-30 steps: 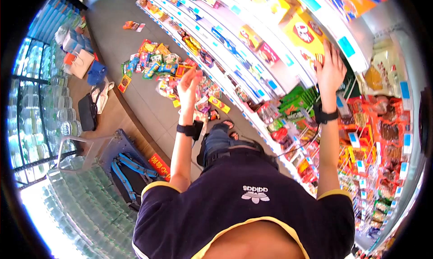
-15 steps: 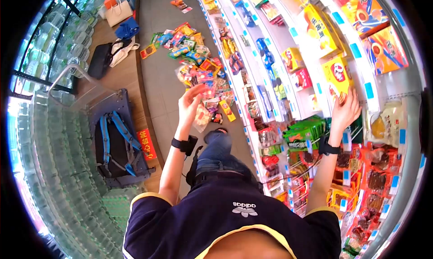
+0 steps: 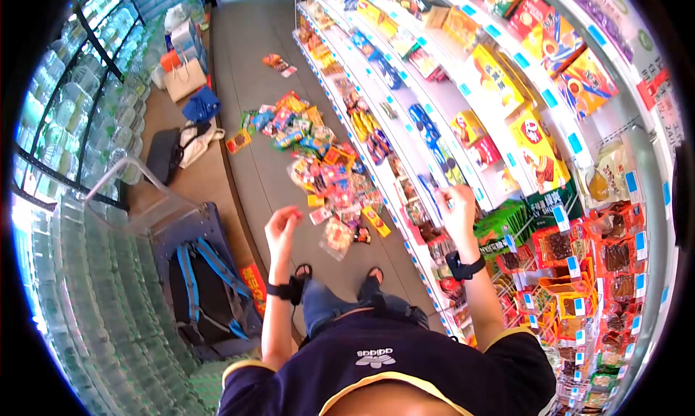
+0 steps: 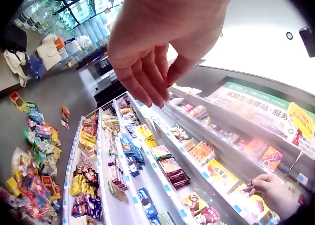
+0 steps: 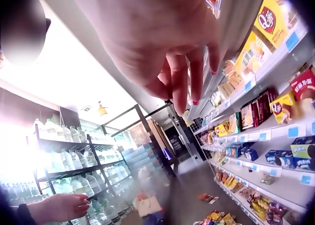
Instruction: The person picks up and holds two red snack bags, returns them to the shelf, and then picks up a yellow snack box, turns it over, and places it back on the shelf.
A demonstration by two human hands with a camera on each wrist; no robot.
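The left hand (image 3: 282, 229) hangs over the aisle with loosely bent fingers and nothing in it; the left wrist view shows its fingers (image 4: 142, 77) drooping together. In front of the shelves, clear of the boxes, the right hand (image 3: 457, 204) is raised with bent, relaxed fingers, also empty in the right wrist view (image 5: 179, 72). Beyond it a yellow box with a panda-like logo (image 3: 537, 149) stands on a shelf beside a taller yellow box (image 3: 496, 79). On the floor ahead lies a pile of packaged snacks (image 3: 318, 155).
Snack shelves (image 3: 478, 181) run along the right, with hanging red packets (image 3: 554, 246) nearby. At the left are a wooden ledge (image 3: 206, 155), a cart with a backpack (image 3: 210, 286), bags (image 3: 184, 79) and stacked water bottles (image 3: 101, 286). Grey floor (image 3: 250, 61) lies between.
The right hand has come off the yellow box and moved left and down from the shelf. The left hand has dropped lower in the view. The person's feet now show side by side.
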